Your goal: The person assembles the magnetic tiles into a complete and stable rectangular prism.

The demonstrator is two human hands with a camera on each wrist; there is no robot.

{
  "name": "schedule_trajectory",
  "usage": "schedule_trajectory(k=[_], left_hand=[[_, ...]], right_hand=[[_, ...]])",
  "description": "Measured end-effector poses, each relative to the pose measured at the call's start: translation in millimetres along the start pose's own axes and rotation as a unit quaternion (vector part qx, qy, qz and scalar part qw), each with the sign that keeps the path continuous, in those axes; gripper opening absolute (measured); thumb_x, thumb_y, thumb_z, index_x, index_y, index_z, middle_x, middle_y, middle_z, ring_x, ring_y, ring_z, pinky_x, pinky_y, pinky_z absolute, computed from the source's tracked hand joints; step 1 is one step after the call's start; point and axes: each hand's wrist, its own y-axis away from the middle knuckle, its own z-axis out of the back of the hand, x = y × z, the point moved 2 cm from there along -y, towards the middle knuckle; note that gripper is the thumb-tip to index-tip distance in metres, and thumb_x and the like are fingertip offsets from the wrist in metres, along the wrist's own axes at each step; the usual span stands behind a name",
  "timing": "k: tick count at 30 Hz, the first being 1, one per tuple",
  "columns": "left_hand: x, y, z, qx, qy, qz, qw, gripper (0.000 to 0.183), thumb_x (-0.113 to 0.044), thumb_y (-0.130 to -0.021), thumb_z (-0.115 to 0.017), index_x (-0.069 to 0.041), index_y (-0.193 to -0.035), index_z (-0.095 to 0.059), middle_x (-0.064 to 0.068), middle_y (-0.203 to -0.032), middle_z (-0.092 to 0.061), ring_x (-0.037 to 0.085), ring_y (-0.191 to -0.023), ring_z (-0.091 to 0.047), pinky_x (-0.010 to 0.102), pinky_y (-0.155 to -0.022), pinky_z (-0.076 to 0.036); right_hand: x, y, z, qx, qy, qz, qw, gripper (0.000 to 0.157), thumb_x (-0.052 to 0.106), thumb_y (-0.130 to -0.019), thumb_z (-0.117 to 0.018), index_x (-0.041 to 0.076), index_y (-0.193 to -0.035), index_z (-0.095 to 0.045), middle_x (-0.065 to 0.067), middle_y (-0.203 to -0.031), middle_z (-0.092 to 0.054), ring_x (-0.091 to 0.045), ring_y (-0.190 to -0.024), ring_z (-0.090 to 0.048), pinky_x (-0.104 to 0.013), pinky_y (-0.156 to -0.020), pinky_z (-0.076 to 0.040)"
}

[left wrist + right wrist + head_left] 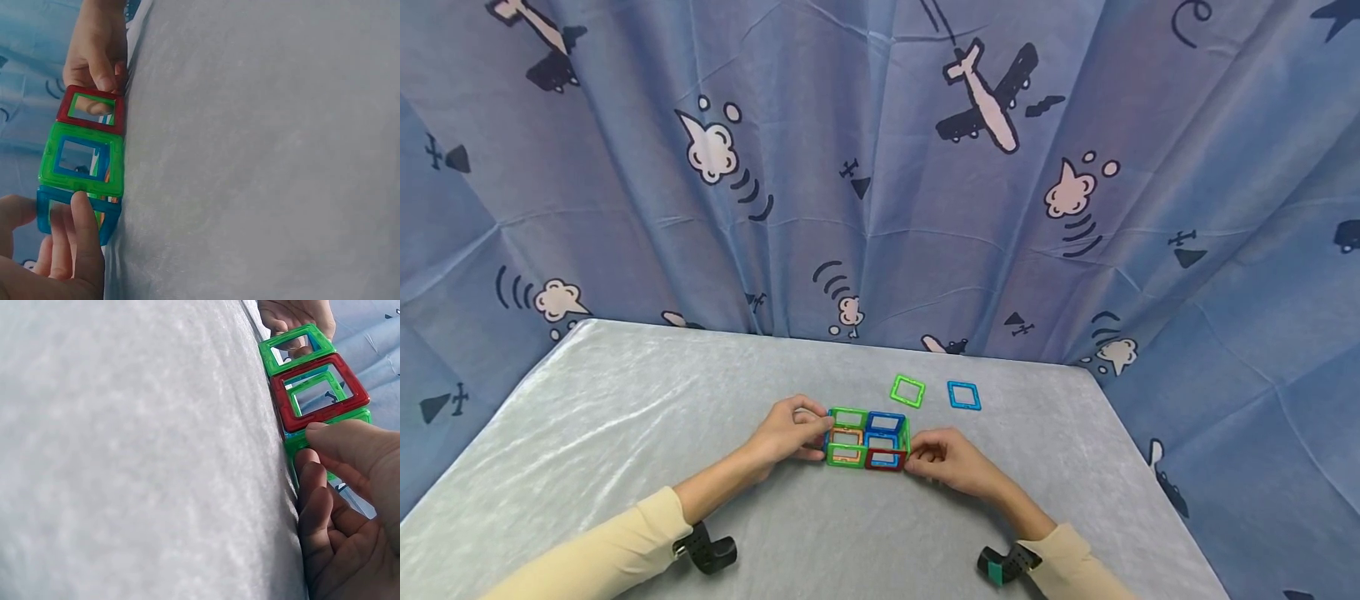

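A low, open-topped box of magnetic tiles (847, 447) stands on the table between both hands. Its near side pairs a green tile (116, 159) with a dark red tile (280, 403). Orange and blue tiles show inside its base. My left hand (790, 429) holds the left end, thumb and fingers spread around a blue end tile (42, 209). At the opposite end my right hand (951, 460) pinches the near corner, its thumb by the green end tile (297, 449) and the other fingers curled low beside it.
Behind the box, a loose green tile (894, 387) and a loose blue tile (962, 384) lie flat on the table. Pale cloth (625, 400) covers the tabletop. A blue curtain (805, 125) with airplane prints hangs along the back and sides.
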Motion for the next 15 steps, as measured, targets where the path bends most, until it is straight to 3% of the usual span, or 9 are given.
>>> schedule_trajectory(k=[7,15], left_hand=[[0.6,1.8,2.6,0.009,-0.007,-0.009,0.9999,0.026,-0.01,-0.098,-0.069,0.004,-0.114,-0.055,0.017,-0.087,-0.068,0.019,-0.076,-0.065,0.037,-0.067,-0.06],[-1.6,8.2,10.2,0.064,-0.028,-0.041,0.9967,0.038,-0.009,-0.097,-0.071,0.008,-0.123,-0.049,0.023,-0.1,-0.071,0.025,-0.084,-0.069,0.041,-0.071,-0.06]], right_hand=[[1,-1,-0.6,0.003,0.006,-0.003,1.0,0.011,0.003,-0.095,-0.071,0.0,-0.105,-0.074,-0.01,-0.09,-0.068,-0.009,-0.069,-0.054,-0.021,-0.06,-0.044],[2,-2,-0.1,0.004,0.016,0.008,1.0,0.01,0.002,-0.095,-0.071,0.001,-0.104,-0.073,-0.012,-0.091,-0.069,-0.008,-0.07,-0.055,-0.021,-0.061,-0.045]])
